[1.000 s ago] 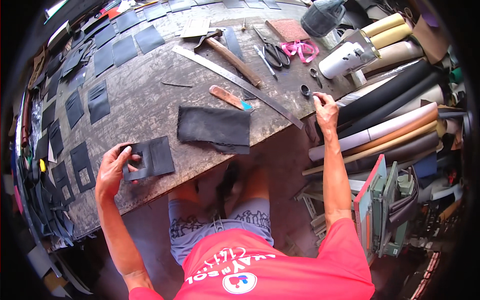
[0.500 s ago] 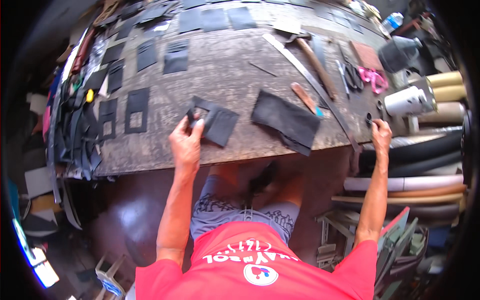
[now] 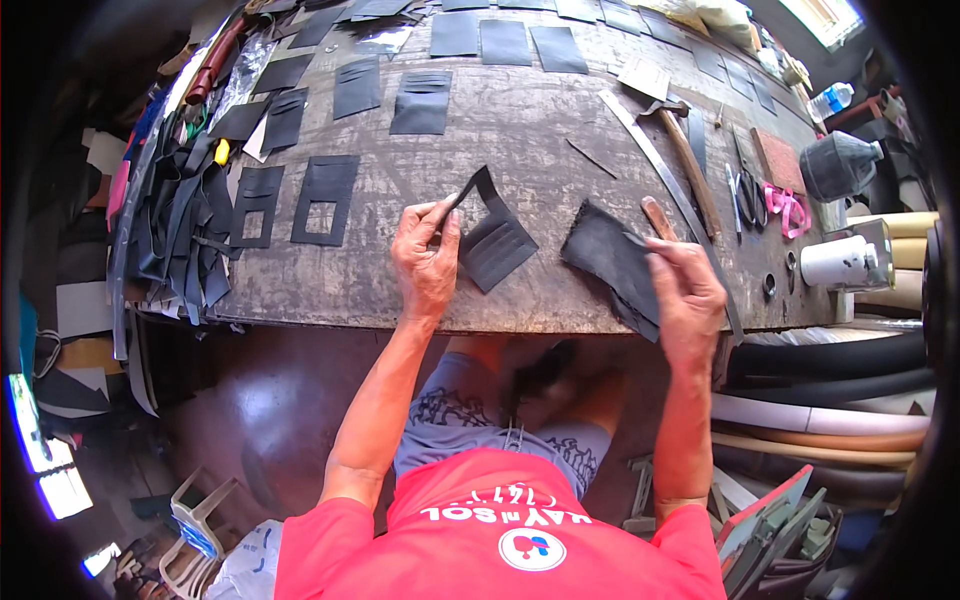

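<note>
My left hand (image 3: 428,262) pinches the left side of a black leather piece (image 3: 500,250) with parallel slots. One flap of it bends upward, and the rest lies on or just above the wooden table (image 3: 400,180). My right hand (image 3: 690,290) is over the right edge of a rough-edged black leather sheet (image 3: 605,250). Its thumb and fingertips close together around something thin and dark that I cannot make out. Just beyond those fingers lies a wooden handle (image 3: 658,218), its other end hidden by the hand.
A metal ruler (image 3: 660,180) and a hammer (image 3: 690,170) lie beyond my right hand. Scissors (image 3: 750,190), pink-handled scissors (image 3: 788,210) and a white container (image 3: 838,262) are farther right. Slotted black leather pieces (image 3: 325,200) lie left, with leather strips (image 3: 185,220) at the edge.
My right hand has come left from the small black rings at the table's right side to the leather sheet. My left hand has turned the slotted piece, raising one flap.
</note>
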`<action>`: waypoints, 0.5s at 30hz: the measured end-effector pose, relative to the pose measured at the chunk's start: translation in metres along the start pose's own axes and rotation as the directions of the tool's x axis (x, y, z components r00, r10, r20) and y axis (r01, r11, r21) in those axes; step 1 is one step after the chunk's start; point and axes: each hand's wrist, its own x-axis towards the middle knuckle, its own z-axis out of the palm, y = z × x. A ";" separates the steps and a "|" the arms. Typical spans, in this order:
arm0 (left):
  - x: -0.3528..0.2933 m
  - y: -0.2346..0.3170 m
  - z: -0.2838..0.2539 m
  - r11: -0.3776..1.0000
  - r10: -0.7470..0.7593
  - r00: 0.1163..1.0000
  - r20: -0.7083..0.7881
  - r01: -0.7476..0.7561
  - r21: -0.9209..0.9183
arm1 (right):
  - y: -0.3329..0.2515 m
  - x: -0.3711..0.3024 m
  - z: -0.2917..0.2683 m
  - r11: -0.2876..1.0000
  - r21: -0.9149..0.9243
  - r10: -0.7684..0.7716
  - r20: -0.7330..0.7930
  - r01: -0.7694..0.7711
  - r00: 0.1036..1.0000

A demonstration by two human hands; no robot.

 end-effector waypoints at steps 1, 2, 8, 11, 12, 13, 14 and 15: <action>0.004 0.000 0.001 0.999 0.038 0.999 0.007 -0.038 -0.007 | -0.001 0.004 0.018 0.997 -0.003 -0.078 0.015 0.078 0.997; 0.005 -0.003 0.001 0.997 0.075 0.997 0.014 -0.075 -0.006 | -0.004 0.007 0.037 0.993 0.034 -0.116 0.039 0.115 0.992; 0.003 -0.007 0.001 0.997 0.067 0.995 0.080 -0.065 -0.029 | -0.018 0.023 0.110 0.964 0.107 -0.258 0.128 0.245 0.958; 0.004 -0.003 -0.002 0.998 0.062 0.994 0.091 -0.061 -0.017 | -0.018 0.027 0.130 0.950 0.124 -0.303 0.140 0.287 0.943; 0.003 -0.002 -0.003 0.999 0.046 0.994 0.096 -0.044 -0.026 | -0.017 0.027 0.134 0.948 0.129 -0.309 0.160 0.291 0.938; 0.003 -0.003 -0.003 0.999 0.030 0.994 0.102 -0.027 -0.034 | -0.016 0.026 0.138 0.945 0.134 -0.320 0.167 0.300 0.933; 0.004 -0.004 -0.003 0.998 0.038 0.995 0.097 -0.034 -0.045 | -0.016 0.025 0.142 0.940 0.137 -0.332 0.173 0.311 0.927; 0.004 -0.005 -0.003 0.998 0.045 0.995 0.093 -0.040 -0.057 | -0.016 0.023 0.145 0.936 0.140 -0.344 0.178 0.322 0.922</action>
